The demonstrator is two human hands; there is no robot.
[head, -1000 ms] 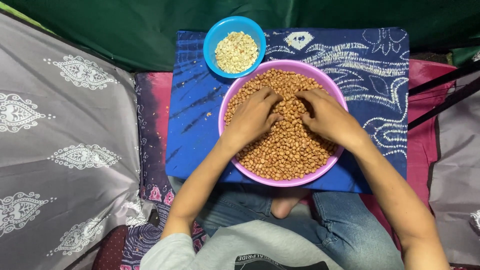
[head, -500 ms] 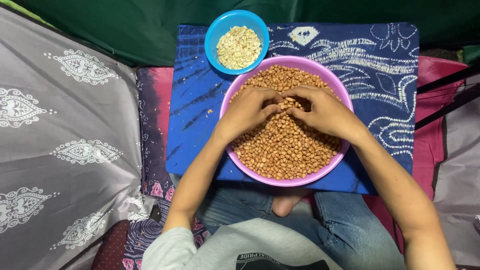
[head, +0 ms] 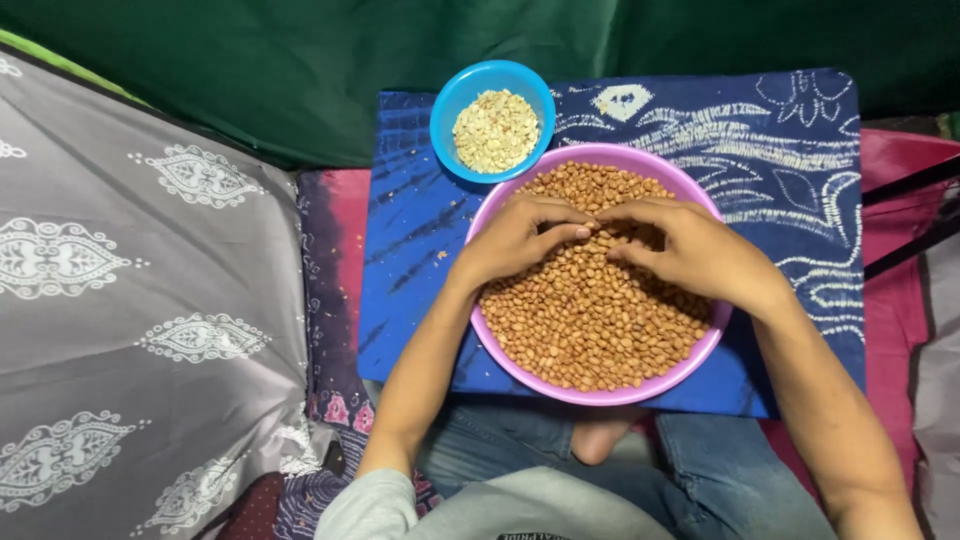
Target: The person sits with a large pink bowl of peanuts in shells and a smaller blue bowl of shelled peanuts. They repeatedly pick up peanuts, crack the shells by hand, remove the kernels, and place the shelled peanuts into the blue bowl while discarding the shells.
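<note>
Purple bowl (head: 700, 352) of brown peanuts (head: 590, 330), board's near edge: left hand (head: 515, 240) and right hand (head: 690, 250) rested inside, fingertips together, pinching peanuts. Blue bowl (head: 447, 100), far-left corner.

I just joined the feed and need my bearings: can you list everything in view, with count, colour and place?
Large bowl: one, purple, centre, on the blue cloth.
Peanuts: many, reddish-brown, filling the large bowl.
Small bowl: one, blue, touching the large bowl's upper-left rim.
Skinned nuts: a heap, pale cream, in the small bowl.
Cloth: one, blue with white pattern, under both bowls.
Patterned fabric: one, grey and white, left.
Backdrop: green, top.
Jeans: blue, bottom.
Left hand: on the peanuts, fingertips meeting the right hand.
Right hand: on the peanuts.
</note>
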